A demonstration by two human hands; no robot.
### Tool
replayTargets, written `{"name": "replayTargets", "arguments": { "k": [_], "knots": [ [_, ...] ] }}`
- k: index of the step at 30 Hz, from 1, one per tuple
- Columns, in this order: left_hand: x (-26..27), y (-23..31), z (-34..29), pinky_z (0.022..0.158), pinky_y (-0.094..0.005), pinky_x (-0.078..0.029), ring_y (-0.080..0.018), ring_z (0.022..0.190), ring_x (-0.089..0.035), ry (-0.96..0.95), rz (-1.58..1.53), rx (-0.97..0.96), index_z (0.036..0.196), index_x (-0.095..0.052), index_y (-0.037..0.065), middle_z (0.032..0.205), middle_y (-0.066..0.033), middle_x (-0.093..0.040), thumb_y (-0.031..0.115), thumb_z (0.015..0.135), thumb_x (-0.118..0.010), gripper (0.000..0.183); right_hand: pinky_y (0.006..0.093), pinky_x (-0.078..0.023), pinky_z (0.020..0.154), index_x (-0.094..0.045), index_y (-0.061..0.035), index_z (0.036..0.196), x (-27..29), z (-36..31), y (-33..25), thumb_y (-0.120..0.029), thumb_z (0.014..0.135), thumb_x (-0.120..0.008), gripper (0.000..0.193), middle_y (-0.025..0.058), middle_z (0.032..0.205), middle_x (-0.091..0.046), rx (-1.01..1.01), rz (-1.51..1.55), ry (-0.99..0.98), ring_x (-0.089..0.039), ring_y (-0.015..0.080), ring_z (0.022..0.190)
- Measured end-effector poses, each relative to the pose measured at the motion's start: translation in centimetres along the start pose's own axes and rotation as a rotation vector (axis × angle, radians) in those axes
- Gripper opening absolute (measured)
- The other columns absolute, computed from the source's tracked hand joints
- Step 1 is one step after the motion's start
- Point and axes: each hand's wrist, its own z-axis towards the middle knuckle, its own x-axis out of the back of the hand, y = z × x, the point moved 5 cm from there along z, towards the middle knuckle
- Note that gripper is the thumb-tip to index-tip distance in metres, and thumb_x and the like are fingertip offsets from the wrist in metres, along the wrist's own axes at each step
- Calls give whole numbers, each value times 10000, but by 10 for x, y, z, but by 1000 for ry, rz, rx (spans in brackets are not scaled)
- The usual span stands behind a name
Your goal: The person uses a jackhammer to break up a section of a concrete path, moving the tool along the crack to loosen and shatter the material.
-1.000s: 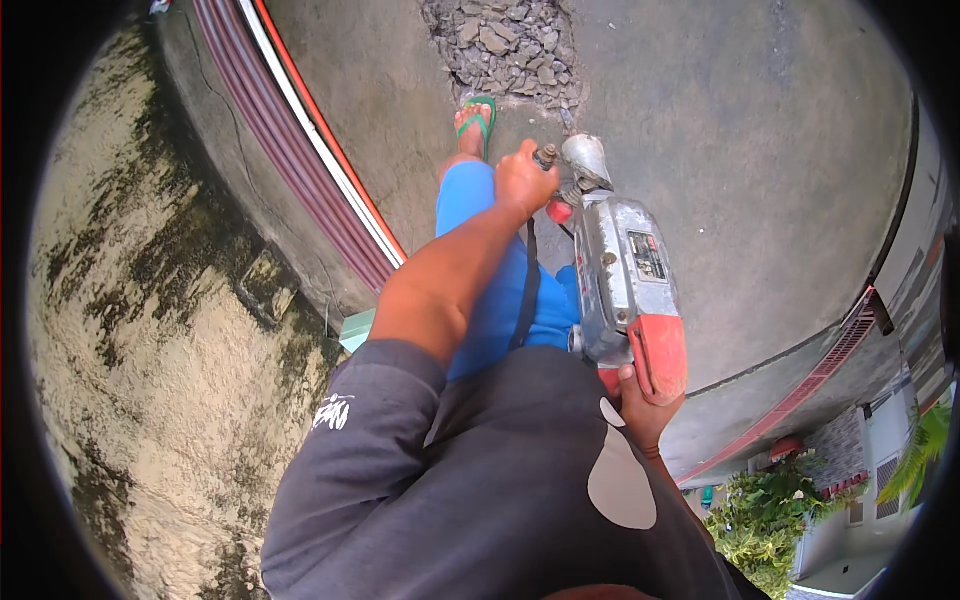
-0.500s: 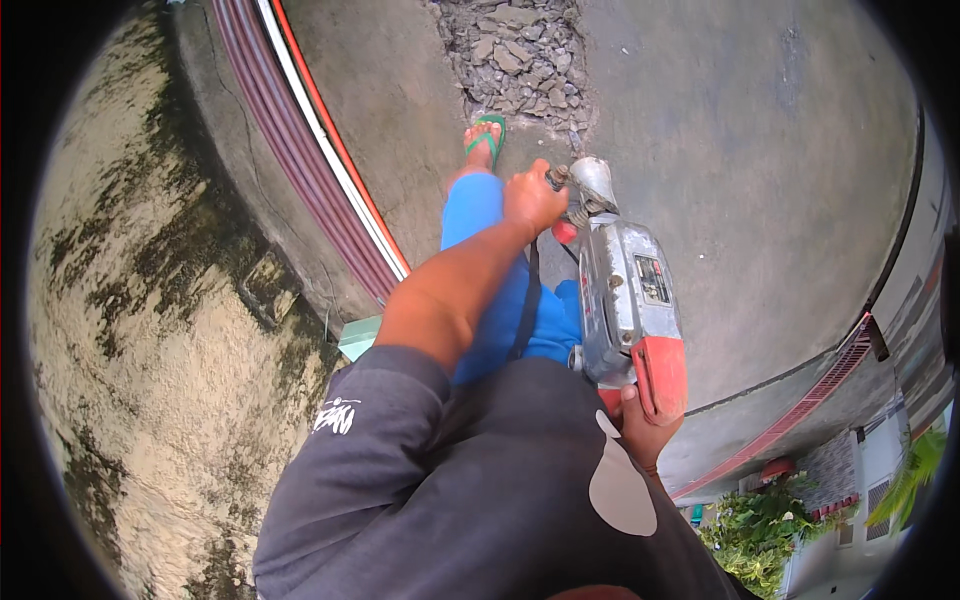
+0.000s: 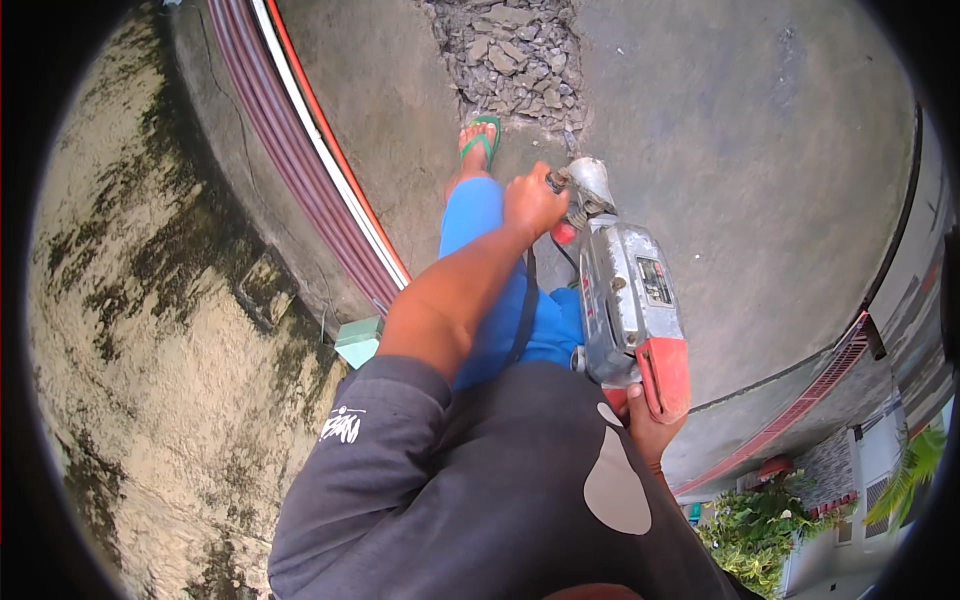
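A grey metal demolition hammer (image 3: 622, 285) with a red rear handle (image 3: 664, 378) lies along my front, its nose pointing forward. My left hand (image 3: 535, 205) is wrapped round the dark side handle (image 3: 557, 180) by the silver nose cone (image 3: 592, 182). At the rear, my right hand (image 3: 652, 430) grips the red handle, its fingers partly hidden by the housing. The chisel bit (image 3: 572, 145) meets the concrete at the near edge of a broken trench full of grey rubble (image 3: 512, 60).
My foot in a green flip-flop (image 3: 482, 142) stands just left of the bit. Maroon, white and orange pipes (image 3: 310, 190) run along the left beside a stained wall (image 3: 150, 340). A pale green box (image 3: 358, 342) sits near my left elbow. Red grating (image 3: 790, 420) lies at right.
Both hands keep their grip on the demolition hammer, which has barely moved. The view has shifted slightly, showing more of the green box. The rubble looks the same.
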Motion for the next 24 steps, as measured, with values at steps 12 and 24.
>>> {"name": "replayTargets", "arguments": {
  "k": [12, 24],
  "knots": [
    [-15, 1, -1, 891, -519, -560, -447, 955, -704, -85, 47, 33, 1198, -632, 77, 968, -260, -730, 354, 778, -761, 519, 296, -454, 568, -648, 8, 923, 6, 5, 25, -124, 854, -747, 179, 31, 710, -614, 16, 73, 36, -585, 119, 605],
    [-24, 5, -5, 879, -517, -565, -449, 959, -702, -23, 54, -19, 1202, -641, 79, 969, -268, -726, 368, 779, -743, 522, 279, -428, 514, -625, 12, 951, 11, 10, 38, -94, 878, -740, 172, 28, 712, -606, 22, 137, 8, -559, 98, 559]
  ]
}}
